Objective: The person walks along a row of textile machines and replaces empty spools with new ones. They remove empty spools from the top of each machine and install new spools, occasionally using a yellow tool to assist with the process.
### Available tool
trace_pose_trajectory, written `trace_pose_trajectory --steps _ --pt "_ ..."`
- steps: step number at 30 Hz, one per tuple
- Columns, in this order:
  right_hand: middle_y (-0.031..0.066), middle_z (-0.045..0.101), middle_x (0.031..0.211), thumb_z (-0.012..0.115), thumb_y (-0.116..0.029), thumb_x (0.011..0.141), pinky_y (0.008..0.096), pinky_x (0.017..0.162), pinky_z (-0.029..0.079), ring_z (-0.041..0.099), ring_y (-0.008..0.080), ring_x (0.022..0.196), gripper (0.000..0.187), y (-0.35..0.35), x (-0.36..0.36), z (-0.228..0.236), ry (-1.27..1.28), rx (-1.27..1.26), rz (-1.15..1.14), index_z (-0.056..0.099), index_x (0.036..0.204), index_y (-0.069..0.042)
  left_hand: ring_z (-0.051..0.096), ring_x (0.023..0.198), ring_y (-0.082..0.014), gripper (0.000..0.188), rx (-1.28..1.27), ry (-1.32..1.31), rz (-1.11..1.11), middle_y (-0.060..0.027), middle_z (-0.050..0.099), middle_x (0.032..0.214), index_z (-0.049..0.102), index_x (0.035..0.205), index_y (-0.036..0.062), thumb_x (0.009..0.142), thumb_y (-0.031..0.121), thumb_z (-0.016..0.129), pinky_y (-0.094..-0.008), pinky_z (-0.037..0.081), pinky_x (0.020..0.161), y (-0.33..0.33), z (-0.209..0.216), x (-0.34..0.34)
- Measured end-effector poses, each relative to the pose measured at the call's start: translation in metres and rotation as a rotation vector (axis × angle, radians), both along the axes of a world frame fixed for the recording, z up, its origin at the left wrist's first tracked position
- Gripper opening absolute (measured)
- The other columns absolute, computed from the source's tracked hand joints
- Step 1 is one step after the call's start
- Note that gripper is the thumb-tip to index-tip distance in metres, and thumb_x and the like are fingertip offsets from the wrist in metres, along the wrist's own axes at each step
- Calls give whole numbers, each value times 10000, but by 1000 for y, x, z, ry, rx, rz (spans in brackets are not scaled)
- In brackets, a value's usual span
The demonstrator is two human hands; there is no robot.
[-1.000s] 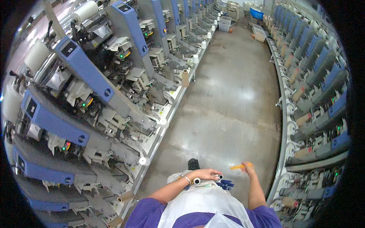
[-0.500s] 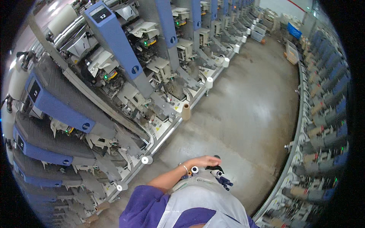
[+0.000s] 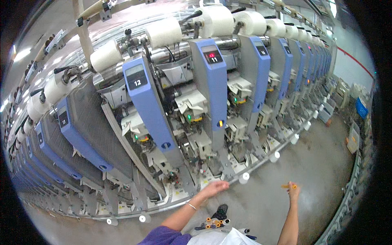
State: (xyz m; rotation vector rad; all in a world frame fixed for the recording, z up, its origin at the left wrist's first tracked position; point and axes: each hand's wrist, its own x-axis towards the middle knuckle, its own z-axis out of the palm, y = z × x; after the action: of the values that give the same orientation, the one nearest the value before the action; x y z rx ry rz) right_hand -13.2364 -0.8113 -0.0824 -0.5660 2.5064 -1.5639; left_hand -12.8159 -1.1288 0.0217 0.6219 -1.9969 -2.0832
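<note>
My left hand (image 3: 215,188) reaches over the front rail of the winding machine, near a white yarn cone (image 3: 244,178). Its fingers are drawn together, and whatever they pinch, if anything, is too small to see. Away to the right, my right hand (image 3: 293,191) is raised over the floor, closed around a thin orange-yellow bobbin tube (image 3: 287,186). Below, at the front of my white apron (image 3: 232,237), several tubes (image 3: 214,223) with orange, white and dark ends are bunched.
Blue-fronted winding units (image 3: 212,61) line the left and middle, with large white yarn rolls (image 3: 220,20) above. White cones (image 3: 275,157) stand along the rail. At the far right are a grey crate (image 3: 326,112) and a blue bag (image 3: 361,107); another machine row (image 3: 347,200) borders the aisle.
My view has swung left and up towards the machine. The left hand has moved from the apron to the rail, and the right hand has come into view with the bobbin tube.
</note>
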Motion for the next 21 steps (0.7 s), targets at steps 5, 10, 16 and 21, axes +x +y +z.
trace_pose_trajectory --steps 5,10,16,21 --pt "218 657 914 709 -391 826 455 708 508 644 319 833 428 -20 13 -55 410 753 115 654 958 13 649 997 -164 283 -646 229 696 -88 707 1059 675 1141 45 969 242 568 -317 498 902 -171 172 -40" --pt "217 658 913 703 -367 827 452 706 514 647 318 829 410 -82 -37 -40 121 512 119 651 959 18 634 1059 -265 324 -1250 436 1178 -159 656 1163 601 1228 5 913 75 594 -361 491 920 -301 331 -66" --pt "216 659 913 697 -338 829 450 704 521 649 318 824 389 -208 -100 39 142 411 239 648 960 24 603 990 -339 387 -1751 217 1525 -174 632 1039 618 1210 33 842 129 696 -419 479 895 -416 472 -78" --pt "215 660 912 692 -314 830 447 702 526 651 317 819 371 -264 -123 62 143 379 316 645 961 29 569 1018 -330 218 -1680 88 1626 -148 615 972 709 981 104 772 143 756 -414 458 905 -474 535 -86"
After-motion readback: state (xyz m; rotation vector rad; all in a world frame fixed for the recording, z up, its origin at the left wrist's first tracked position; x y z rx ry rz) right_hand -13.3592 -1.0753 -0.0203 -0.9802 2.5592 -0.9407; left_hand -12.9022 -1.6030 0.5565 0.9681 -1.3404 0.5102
